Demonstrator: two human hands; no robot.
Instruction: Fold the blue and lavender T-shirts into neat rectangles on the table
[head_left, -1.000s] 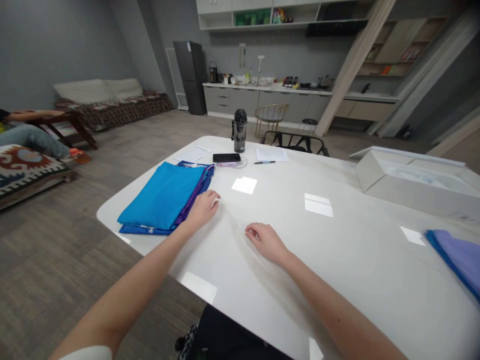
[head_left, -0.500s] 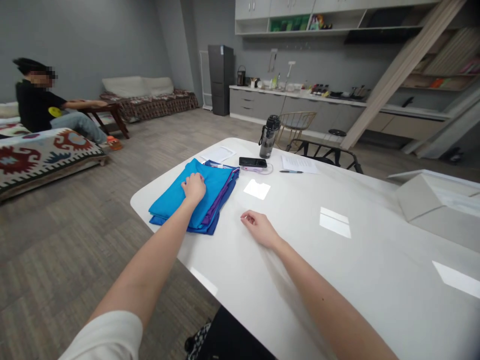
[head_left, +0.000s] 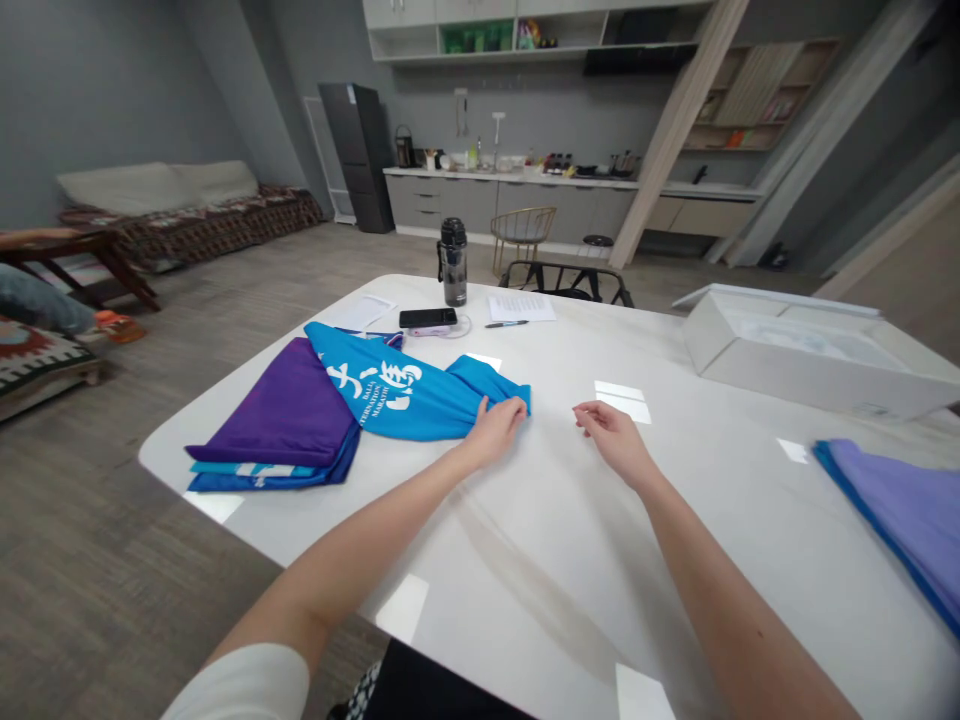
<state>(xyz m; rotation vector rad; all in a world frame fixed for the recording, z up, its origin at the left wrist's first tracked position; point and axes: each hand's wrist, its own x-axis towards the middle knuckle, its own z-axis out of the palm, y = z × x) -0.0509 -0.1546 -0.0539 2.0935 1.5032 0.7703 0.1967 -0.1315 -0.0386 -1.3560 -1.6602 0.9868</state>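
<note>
My left hand (head_left: 496, 430) is closed on the gathered end of a bright blue cloth (head_left: 427, 400) with white lettering, perhaps a shirt. The cloth stretches from the stack to the middle of the white table (head_left: 517, 560), its far end still lying over the pile. Beneath that end, a folded purple cloth (head_left: 281, 410) tops the stack, with blue layers showing under it. Just right of the blue cloth, my right hand (head_left: 611, 432) hovers over the tabletop, fingers slightly curled and apart, holding nothing.
A dark bottle (head_left: 453, 262), a black phone (head_left: 427, 318), a pen (head_left: 507, 324) and paper sheets (head_left: 523, 307) lie toward the table's far side. An open white box (head_left: 810, 350) stands at right, with lilac and blue cloths (head_left: 900, 500) nearer me. A black chair (head_left: 566, 278) is behind the table.
My left hand has pulled the top blue cloth rightward off the stack, uncovering the purple one. My view has turned right, bringing the lilac cloth in and taking most of the seated person out.
</note>
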